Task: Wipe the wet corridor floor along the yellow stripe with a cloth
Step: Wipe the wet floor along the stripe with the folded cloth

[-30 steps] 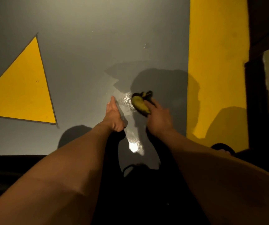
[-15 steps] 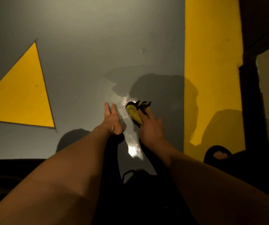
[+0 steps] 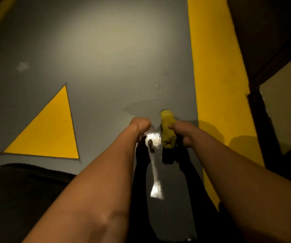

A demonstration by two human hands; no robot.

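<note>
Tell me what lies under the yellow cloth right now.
The yellow cloth, gripped by the right hand, hangs over the grey floor, where a wet sheen glints beside it. The floor directly beneath is hidden by the cloth and its dark shadow.

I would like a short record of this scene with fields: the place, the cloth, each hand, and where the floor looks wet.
place: grey floor with a yellow stripe on the right and a yellow triangle on the left
cloth: yellow-green cloth, bunched, left of the stripe
right hand: right hand grips the cloth
left hand: left hand beside the cloth, fingers hidden
wet: shiny patch between the hands
</note>
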